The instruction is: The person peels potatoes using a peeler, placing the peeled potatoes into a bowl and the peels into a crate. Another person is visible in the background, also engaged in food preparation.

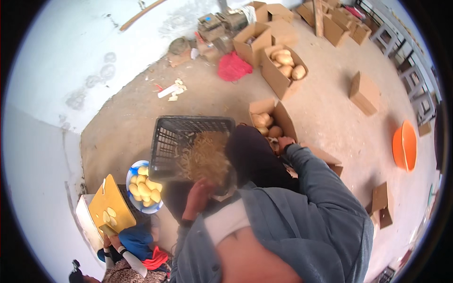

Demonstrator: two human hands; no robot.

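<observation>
My right hand [284, 143] reaches into a cardboard box of unpeeled potatoes [261, 119] beside my knee, with something small and pale at its fingers; whether it grips a potato is hidden. My left hand [202, 192] is at the near edge of a black plastic crate [196, 122], which holds a heap of brown peelings [208, 155]. Its fingers are blurred, and I cannot tell whether they hold anything. Left of the crate, peeled yellow potatoes [144, 190] fill a blue and white basin [131, 169].
At the lower left a co-worker [136, 240] sits by a yellow cutting board [118, 203] with potato slices. A second cardboard box of potatoes [277, 78], a pink-red mesh sack [233, 67], an orange basin [404, 146] and further cartons [364, 93] stand or lie on the floor.
</observation>
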